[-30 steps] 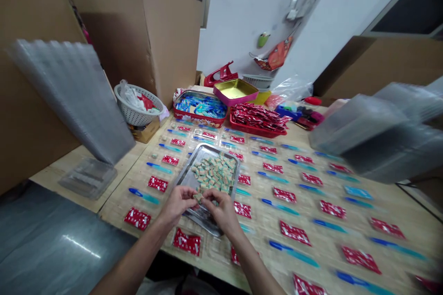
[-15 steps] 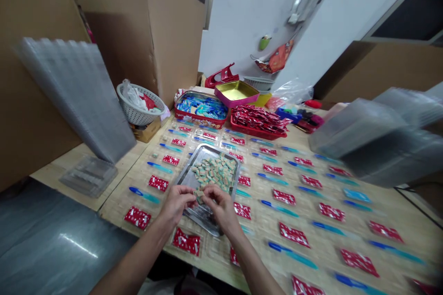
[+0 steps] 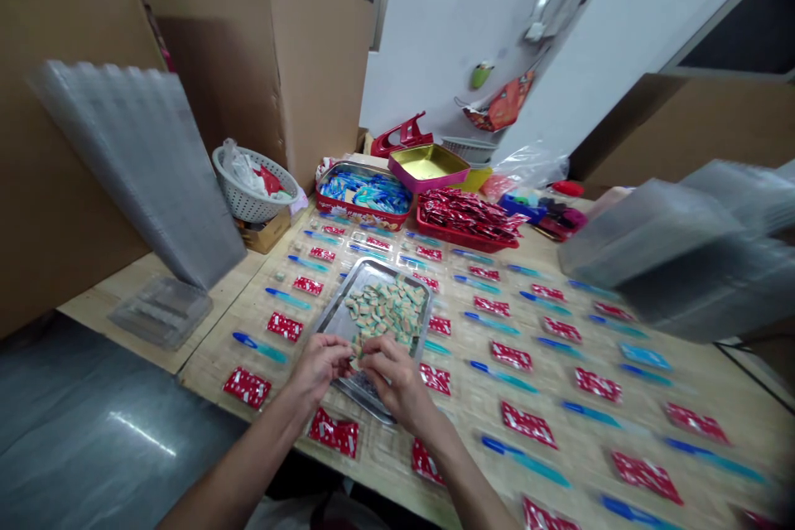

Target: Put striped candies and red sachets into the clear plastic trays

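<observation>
My left hand [image 3: 321, 366] is closed in a pinch on a small pale green-and-tan square piece [image 3: 355, 363], over the near end of a metal tray [image 3: 332, 316]. Close beside it, the fingers of my right hand [image 3: 395, 374] are closed at the same piece, and its fingertips are partly hidden. A heap of such square pieces [image 3: 388, 308] fills the tray's far half. Around the tray lie clear plastic blister shells in rows. Many hold a red white-dotted packet [image 3: 247, 387] and a blue-turquoise razor-like stick [image 3: 259, 346].
Behind the rows stand a tin of blue sticks [image 3: 363, 197], a red tray of packets [image 3: 465, 219] and a pink-gold tin lid [image 3: 430, 166]. Stacked clear shells [image 3: 149, 174] lean at left; more [image 3: 671, 248] rise at right. A white basket [image 3: 254, 186] sits by a carton [image 3: 320, 50].
My right hand's fingers have curled in closer to the left fingertips, covering more of the small piece. The view has shifted slightly; the tray has stayed in place.
</observation>
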Motion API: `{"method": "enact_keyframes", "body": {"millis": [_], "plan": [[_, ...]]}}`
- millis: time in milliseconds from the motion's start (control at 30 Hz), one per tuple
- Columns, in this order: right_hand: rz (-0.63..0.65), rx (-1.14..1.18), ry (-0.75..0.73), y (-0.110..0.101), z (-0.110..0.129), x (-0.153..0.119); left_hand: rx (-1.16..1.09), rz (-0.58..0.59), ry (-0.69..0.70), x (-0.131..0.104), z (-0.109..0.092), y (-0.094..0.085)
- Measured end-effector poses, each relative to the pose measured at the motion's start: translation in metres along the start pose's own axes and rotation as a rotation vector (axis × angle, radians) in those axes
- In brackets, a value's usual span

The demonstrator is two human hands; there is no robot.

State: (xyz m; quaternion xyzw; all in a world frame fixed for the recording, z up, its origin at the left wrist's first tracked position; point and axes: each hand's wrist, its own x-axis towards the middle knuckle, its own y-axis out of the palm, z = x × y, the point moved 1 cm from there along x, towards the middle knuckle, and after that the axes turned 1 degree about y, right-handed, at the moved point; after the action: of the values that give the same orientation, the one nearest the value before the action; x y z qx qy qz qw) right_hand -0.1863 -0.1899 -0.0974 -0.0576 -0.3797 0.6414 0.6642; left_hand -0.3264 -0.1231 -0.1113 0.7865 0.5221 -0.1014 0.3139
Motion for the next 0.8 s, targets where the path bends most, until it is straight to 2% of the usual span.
{"method": "enact_keyframes", "body": {"millis": [100,233,400,500,633,800], "plan": [[-0.025,-0.073,-0.049,0.002,0.001,-0.006,-0.019,-0.039,0.002,0.002,0.004,0.002],[-0.01,0.004,-0.056,-0.002,0.004,-0.008,-0.047,-0.057,0.029,0.006,0.002,0.002],[-0.068,0.157,0.165,-0.008,0.007,-0.005,0.085,-0.083,0.152,0.006,-0.008,-0.002],[-0.055,0.191,0.276,-0.006,0.004,0.001,0.209,-0.039,0.22,0.002,-0.008,0.0],[-0.034,0.202,0.393,-0.001,-0.004,0.008,0.234,0.049,0.205,-0.003,-0.003,0.003],[-0.062,0.207,0.462,0.003,-0.012,0.007,0.208,0.072,0.214,-0.002,-0.001,0.0]]}}
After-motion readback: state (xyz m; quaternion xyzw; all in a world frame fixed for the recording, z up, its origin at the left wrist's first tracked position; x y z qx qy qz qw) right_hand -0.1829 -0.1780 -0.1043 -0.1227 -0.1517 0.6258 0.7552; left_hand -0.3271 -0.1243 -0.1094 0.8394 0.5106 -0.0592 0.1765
